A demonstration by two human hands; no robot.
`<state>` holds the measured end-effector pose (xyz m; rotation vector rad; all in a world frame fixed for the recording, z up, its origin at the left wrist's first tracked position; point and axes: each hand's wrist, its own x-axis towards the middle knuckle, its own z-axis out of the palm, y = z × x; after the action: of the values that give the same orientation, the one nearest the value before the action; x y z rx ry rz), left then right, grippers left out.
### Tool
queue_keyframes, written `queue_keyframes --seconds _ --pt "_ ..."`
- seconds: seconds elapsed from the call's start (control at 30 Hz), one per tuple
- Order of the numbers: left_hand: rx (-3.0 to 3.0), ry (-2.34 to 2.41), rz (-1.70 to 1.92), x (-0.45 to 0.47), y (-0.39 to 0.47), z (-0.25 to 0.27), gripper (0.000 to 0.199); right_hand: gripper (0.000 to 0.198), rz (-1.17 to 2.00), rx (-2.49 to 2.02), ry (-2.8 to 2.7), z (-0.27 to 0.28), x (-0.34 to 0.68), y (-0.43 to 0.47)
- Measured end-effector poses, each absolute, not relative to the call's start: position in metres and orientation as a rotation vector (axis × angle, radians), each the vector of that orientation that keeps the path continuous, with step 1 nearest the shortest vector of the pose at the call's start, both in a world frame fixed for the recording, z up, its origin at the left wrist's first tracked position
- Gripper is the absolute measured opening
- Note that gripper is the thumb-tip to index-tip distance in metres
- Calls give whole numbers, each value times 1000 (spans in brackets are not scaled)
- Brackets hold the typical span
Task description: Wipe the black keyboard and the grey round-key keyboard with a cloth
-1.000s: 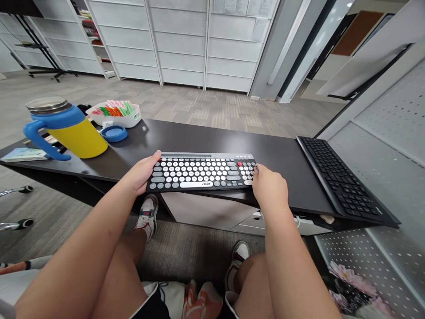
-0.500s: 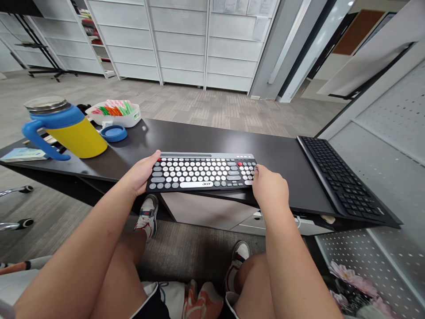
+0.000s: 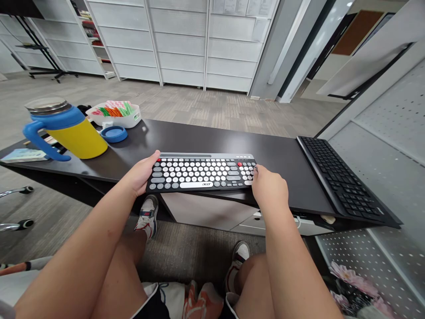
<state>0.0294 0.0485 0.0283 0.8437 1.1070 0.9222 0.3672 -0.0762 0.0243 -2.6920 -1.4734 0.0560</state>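
A black and grey keyboard (image 3: 199,170) with round white and grey keys and two red ones lies level at the front edge of the dark desk (image 3: 212,137). My left hand (image 3: 142,173) grips its left end, thumb at the upper corner and the other fingers hidden beneath. At the opposite end, my right hand (image 3: 270,186) is closed around the edge beside the number keys; most of its fingertips are out of sight. The keyboard's near edge reaches slightly past the desk's front edge.
A yellow and blue mug (image 3: 78,133) stands at left, near a blue lid (image 3: 113,134) and a white basket (image 3: 133,118) of colourful items. A second, black keyboard (image 3: 345,181) lies at right beside a perforated panel (image 3: 395,102). Pink flowers (image 3: 352,279) are low at right.
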Motion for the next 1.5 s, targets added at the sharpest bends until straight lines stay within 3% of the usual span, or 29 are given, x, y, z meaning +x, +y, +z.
queue_keyframes --seconds 1.5 --pt "862 1109 906 29 48 29 35 47 51 -2710 -1497 25 366 -77"
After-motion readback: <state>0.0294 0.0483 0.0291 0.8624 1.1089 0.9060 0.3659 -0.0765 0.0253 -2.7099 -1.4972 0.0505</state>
